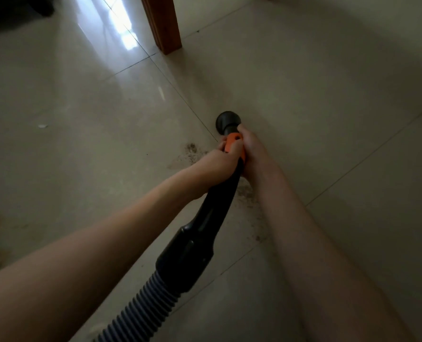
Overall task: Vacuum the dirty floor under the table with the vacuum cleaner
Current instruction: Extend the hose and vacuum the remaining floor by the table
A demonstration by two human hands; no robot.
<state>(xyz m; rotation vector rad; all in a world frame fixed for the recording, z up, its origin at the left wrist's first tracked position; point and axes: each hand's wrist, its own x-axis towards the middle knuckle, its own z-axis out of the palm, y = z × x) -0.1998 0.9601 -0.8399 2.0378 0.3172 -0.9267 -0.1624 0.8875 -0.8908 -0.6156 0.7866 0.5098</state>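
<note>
The vacuum cleaner's black wand [205, 233] runs from a ribbed grey hose [140, 307] at the bottom up to an orange collar [233, 141] and a round black nozzle [227, 122] on the pale tiled floor. My left hand [217, 161] grips the wand from the left just below the orange collar. From the right, my right hand [250, 149] wraps the same spot. Dark dust and crumbs [192, 151] lie on the tiles just left of my hands, and more dirt [248, 191] shows beneath the wand.
A wooden table leg [164, 23] stands on the floor at the top centre. A small white scrap [42, 126] lies on the tiles at the left. A dark object [15, 8] sits in the top left corner.
</note>
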